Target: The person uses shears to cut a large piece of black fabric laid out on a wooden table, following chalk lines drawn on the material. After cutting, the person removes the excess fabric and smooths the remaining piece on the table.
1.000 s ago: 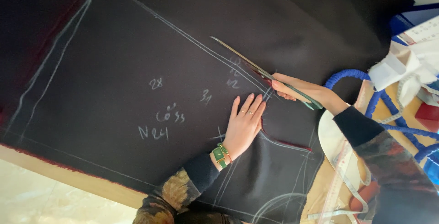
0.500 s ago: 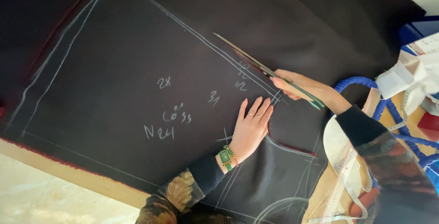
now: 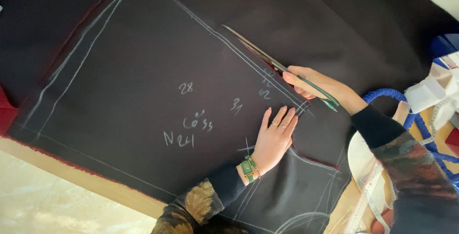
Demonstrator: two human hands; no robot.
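wooden table (image 3: 114, 193) | dark chalk-marked fabric (image 3: 143, 71) spread flat on it, covering most

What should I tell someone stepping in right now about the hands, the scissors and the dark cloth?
Left hand: flat on the dark fabric, fingers spread, pinning it beside the chalk lines.
Right hand: gripping the green-handled scissors, blades lying along the long double chalk line.
Done: the cloth is parted near the right hand, showing a red edge.
Left: the chalk line past the blade tips, toward the far corner, is uncut; so are the other marked lines.
Fabric lies on a wooden table; a tape measure hangs at the right.
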